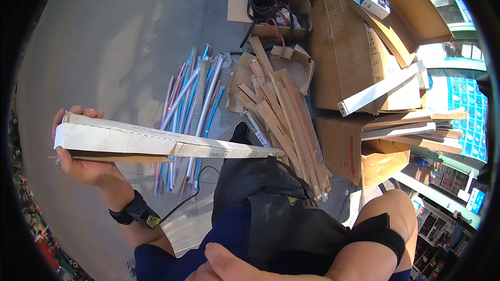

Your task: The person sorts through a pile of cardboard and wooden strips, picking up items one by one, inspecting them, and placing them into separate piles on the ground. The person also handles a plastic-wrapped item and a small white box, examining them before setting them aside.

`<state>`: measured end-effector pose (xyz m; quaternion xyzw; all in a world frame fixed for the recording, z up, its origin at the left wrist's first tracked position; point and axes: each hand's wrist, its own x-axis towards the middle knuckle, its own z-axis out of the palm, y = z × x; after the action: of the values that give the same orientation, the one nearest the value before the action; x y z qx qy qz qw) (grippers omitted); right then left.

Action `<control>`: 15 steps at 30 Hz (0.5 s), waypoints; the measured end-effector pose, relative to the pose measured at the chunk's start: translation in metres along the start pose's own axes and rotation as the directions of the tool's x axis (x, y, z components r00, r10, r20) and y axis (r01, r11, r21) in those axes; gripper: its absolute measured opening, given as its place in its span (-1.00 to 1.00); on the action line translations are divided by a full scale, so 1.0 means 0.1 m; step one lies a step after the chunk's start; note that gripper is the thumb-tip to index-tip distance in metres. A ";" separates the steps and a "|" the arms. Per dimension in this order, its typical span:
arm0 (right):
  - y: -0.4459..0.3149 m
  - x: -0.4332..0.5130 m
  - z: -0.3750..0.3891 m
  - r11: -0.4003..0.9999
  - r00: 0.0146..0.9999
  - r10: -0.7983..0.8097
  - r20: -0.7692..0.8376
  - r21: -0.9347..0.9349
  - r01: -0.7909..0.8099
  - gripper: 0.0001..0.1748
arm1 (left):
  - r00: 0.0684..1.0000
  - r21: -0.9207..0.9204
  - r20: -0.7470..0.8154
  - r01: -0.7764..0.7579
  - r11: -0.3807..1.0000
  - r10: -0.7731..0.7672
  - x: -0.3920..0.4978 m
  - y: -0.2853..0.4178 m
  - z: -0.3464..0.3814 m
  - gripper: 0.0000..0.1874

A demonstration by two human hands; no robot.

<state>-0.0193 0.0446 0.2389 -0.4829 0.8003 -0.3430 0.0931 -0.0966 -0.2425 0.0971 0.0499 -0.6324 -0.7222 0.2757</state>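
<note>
My left hand [84, 164] grips one end of a long, narrow white cardboard box [117, 138], its fingers over the top and its thumb underneath. A brown cardboard flap [129, 157] hangs along the box's lower edge near that end. The box stretches across in front of my body, and its other end reaches over my dark trousers. My right hand [230, 265] is close to my body at the bottom edge. Its thumb shows, but the picture's rim cuts off part of the hand, so whether it holds anything is hidden.
Plastic-wrapped coloured tubes [191, 113] lie in a heap on the concrete floor [97, 54]. Beside them is a pile of narrow brown cardboard boxes [289, 125]. An open carton [302, 4] holds black and red hoses or cables. Large cartons [336, 58] stand stacked at right.
</note>
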 end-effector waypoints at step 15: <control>-0.41 -0.66 -0.20 0.873 0.834 0.459 -0.306 -0.018 -0.487 -0.78 | 0.888 -0.108 0.137 0.455 0.884 -0.440 1.00 -0.68 1.24 -0.51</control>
<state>0.0341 0.0965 0.2685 -0.2175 0.9149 -0.3384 0.0328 -0.2554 -0.1753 0.0853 0.1361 -0.5666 -0.8097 0.0698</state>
